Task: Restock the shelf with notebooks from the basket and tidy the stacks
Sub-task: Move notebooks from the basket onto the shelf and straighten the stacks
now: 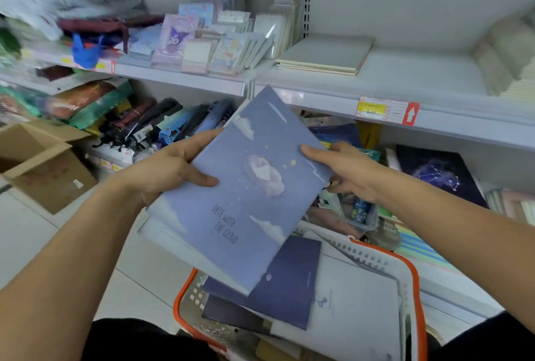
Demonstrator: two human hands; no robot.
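Observation:
A pale blue notebook (246,187) with clouds and the words "Date with the cloud" is held tilted in front of the shelves. My left hand (170,169) grips its left edge, thumb on the cover. My right hand (344,172) grips its right edge, thumb on top. Below it sits a white basket (405,274) with an orange rim, holding dark blue notebooks (286,288) and a pale grey one (356,311). The upper shelf (405,82) carries a low stack of cream notebooks (324,55).
Small character notepads (202,42) crowd the upper shelf on the left. A dark constellation notebook (440,175) lies on the lower shelf at right, folded umbrellas (144,123) at left. A cardboard box (43,164) stands on the floor. A yellow price tag (385,110) marks the shelf edge.

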